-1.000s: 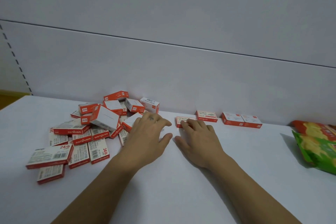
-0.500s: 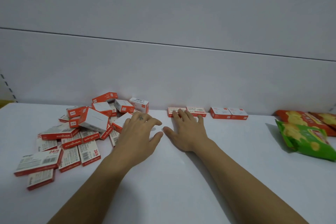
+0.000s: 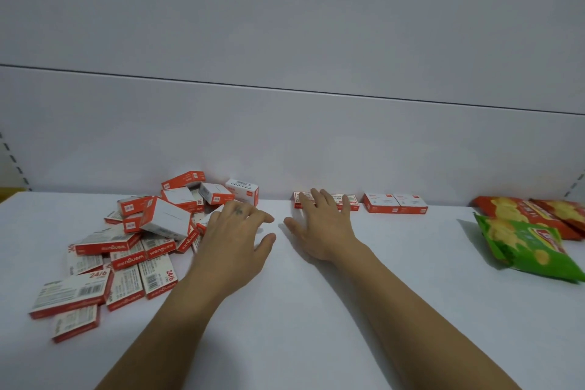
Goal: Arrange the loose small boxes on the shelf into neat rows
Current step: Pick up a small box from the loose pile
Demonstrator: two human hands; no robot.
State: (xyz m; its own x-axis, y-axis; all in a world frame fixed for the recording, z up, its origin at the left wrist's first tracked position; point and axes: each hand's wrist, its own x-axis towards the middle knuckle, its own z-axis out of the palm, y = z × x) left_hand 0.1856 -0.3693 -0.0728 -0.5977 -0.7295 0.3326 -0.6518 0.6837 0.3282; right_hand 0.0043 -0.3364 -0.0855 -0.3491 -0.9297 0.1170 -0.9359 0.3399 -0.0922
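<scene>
Since a second ago, the box (image 3: pixel 299 199) under the right hand (image 3: pixel 323 228) has gone from short of the back panel (image 3: pixel 285 142) to flush against it, end to end with its neighbour box (image 3: pixel 352 201). Both are flat rectangular cardboard cartons, white on top with red edges. A further pair of boxes (image 3: pixel 394 203) of the same kind sits just to the right, also against the panel. On the left lies the loose heap (image 3: pixel 126 244): cartons flat, tilted and overlapping, some with barcodes and "24/6" print showing. The shelf (image 3: pixel 316 310) is smooth, matt and white. A glossy green snack bag (image 3: pixel 525 244) and red snack bags (image 3: pixel 519 209) lie at the far right.

Right hand: palm down, fingers straight and slightly spread, fingertips resting on the tops of the two boxes, gripping nothing. Left hand (image 3: pixel 235 241): palm down at the heap's right edge, fingers spread and lightly bent, thumb out, nothing held.
</scene>
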